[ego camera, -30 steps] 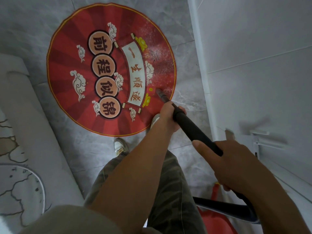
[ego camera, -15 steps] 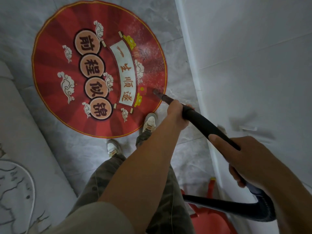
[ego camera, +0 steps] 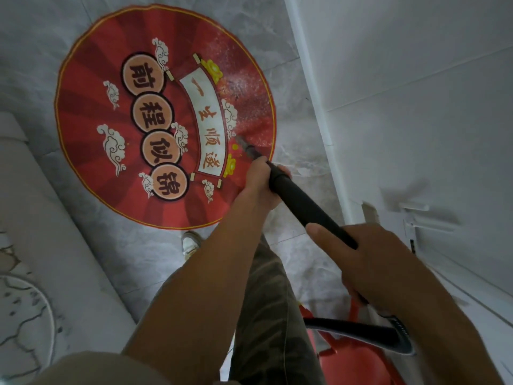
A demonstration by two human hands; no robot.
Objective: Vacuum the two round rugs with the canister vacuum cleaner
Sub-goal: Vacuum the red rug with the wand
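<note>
A round red rug (ego camera: pixel 91 151) with printed characters and white clouds lies on the grey tile floor. White dust speckles its right part. My left hand (ego camera: pixel 256 187) grips the black vacuum wand (ego camera: pixel 302 204) near its lower end. My right hand (ego camera: pixel 369 262) holds the wand higher up, with the thumb laid along it. The wand's narrow nozzle tip (ego camera: pixel 240 140) touches the rug near its right edge. A dark hose (ego camera: pixel 361 333) bends away below my right hand. The red canister (ego camera: pixel 349 362) sits on the floor at the bottom right, partly hidden by my arm.
A white wall with a baseboard (ego camera: pixel 311 68) runs down the right side, close to the rug. A pale mat or cushion edge (ego camera: pixel 41 245) lies along the left. My shoe (ego camera: pixel 191 243) and camouflage trouser leg (ego camera: pixel 272 301) stand just below the rug.
The nozzle tip has slid further onto the rug, up and left from its right edge. Both hands kept their grip on the wand. My view shifted slightly.
</note>
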